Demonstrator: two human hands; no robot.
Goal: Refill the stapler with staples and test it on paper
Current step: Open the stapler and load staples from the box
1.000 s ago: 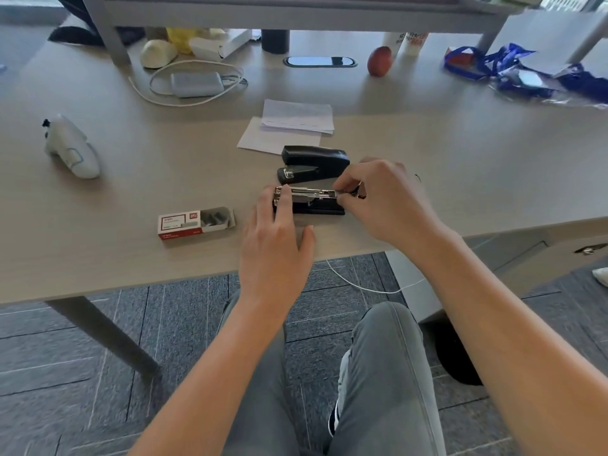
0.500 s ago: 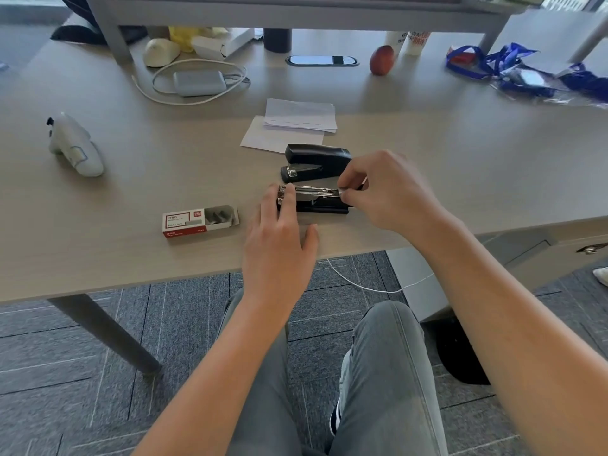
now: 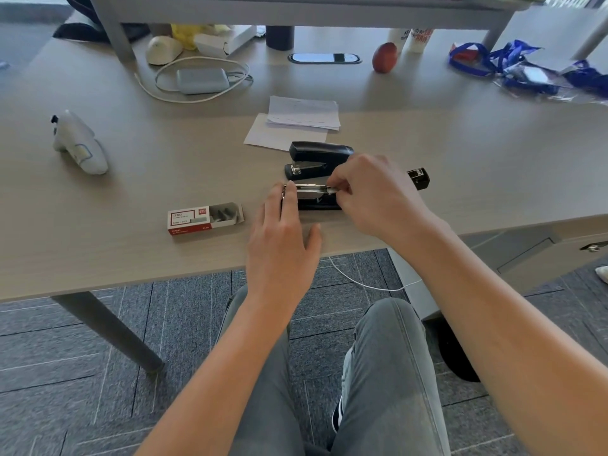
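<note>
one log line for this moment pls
phase: loading staples | left hand: steadies open stapler | right hand: pinching at staple channel | staple box: open, left of stapler | paper: unused

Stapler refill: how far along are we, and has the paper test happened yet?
Done: the stapler lies opened flat with its metal channel exposed, and the staple box sits open. In hand: the left hand steadies the front end while the right hand pinches at the channel; any staples are hidden. Left: closing it and testing on the paper, untouched beyond a second stapler.
</note>
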